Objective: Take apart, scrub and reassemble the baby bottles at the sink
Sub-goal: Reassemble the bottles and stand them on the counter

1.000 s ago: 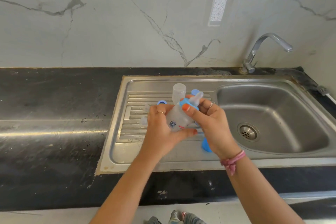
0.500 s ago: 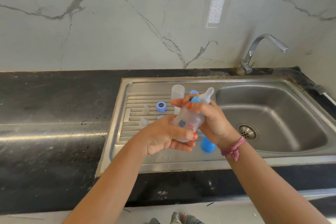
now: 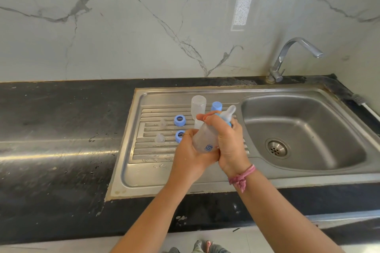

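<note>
The bottle [image 3: 206, 137] is up in the air over the drainboard [image 3: 148, 150], tilted with its teat [image 3: 229, 113] pointing up and toward the basin [image 3: 304, 129]. The left hand [image 3: 190, 155] is wrapped round the base of it from below; the right hand [image 3: 229, 141] is curled over the neck, fingers round the blue collar [image 3: 225, 119] under the teat. To my eye this is the twist at the collar, though whether it is going on or coming off I cannot tell from here. Either way it wants the lower hand holding the body dead steady while the upper one turns the collar squarely on its thread; the plastic looks slick, so a firm hold on the base matters, and squeezing the soft teat would do no good. Loose parts sit just behind and left of the hands on the ribs of the drainboard: two blue rings [image 3: 180, 120], one partly hidden by the left hand, and two small clear teats [image 3: 160, 138] further left. A clear bottle body [image 3: 198, 106] and a blue cap [image 3: 216, 106] stand right behind the knuckles, close enough that a wide swing of the elbow could topple them. The tap [image 3: 296, 55] stands at the back corner over the basin and no water shows from it. A pink band [image 3: 241, 177] is tied round the right wrist. The black counter [image 3: 51, 139] runs off to the left.
</note>
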`<state>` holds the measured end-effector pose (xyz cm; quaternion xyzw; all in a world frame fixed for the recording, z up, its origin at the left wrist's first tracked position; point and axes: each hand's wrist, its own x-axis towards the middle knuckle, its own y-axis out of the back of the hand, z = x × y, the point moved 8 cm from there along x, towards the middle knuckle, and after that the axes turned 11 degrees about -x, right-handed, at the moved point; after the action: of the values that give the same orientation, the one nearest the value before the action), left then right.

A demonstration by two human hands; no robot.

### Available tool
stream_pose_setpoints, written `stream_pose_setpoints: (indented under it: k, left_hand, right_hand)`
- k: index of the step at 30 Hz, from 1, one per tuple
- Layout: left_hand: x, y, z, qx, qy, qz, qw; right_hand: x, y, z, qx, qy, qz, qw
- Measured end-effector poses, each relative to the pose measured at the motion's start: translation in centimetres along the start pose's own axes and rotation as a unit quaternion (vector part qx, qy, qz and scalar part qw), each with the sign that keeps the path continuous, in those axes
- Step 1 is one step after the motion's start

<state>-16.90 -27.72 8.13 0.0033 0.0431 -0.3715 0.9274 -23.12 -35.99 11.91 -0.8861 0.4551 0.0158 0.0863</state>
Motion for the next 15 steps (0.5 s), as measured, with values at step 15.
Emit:
stream_pose_setpoints:
  k: [15]
  left_hand:
    - [0.5,3.2,-2.5,0.078,0.018,0.003,0.997]
  right_hand:
    - [-0.2,0.3,1.3,-0.268,0.008,-0.215,0.939]
